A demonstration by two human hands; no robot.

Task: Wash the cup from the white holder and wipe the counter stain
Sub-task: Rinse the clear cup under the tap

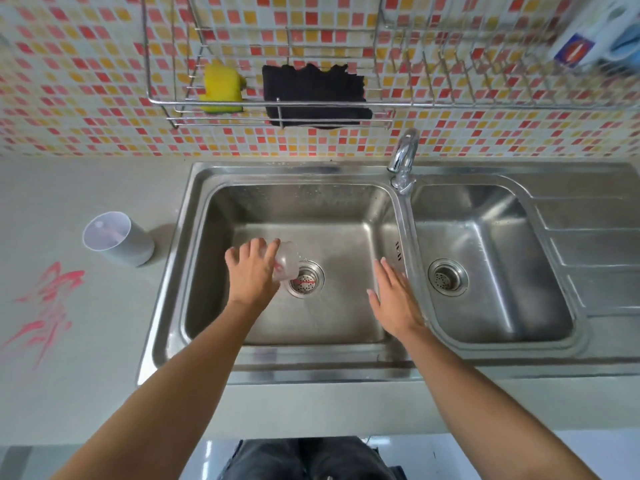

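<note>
My left hand (252, 268) grips a clear cup (288, 263) low inside the left sink basin (214, 209), tilted on its side just left of the drain (306, 279). A red smear shows at the cup and on the drain. My right hand (393, 295) hovers with straight fingers over the same basin, near the divider, holding nothing. The white cylindrical holder (117, 239) stands on the counter left of the sink. A red stain (48, 303) is smeared across the counter in front of the holder.
A yellow sponge (221, 87) and a black cloth (313, 95) sit on the wire wall rack (277, 105). The chrome tap (403, 157) stands above the divider, with a second basin (491, 258) and a drainboard to the right. A dish rack hangs at top right.
</note>
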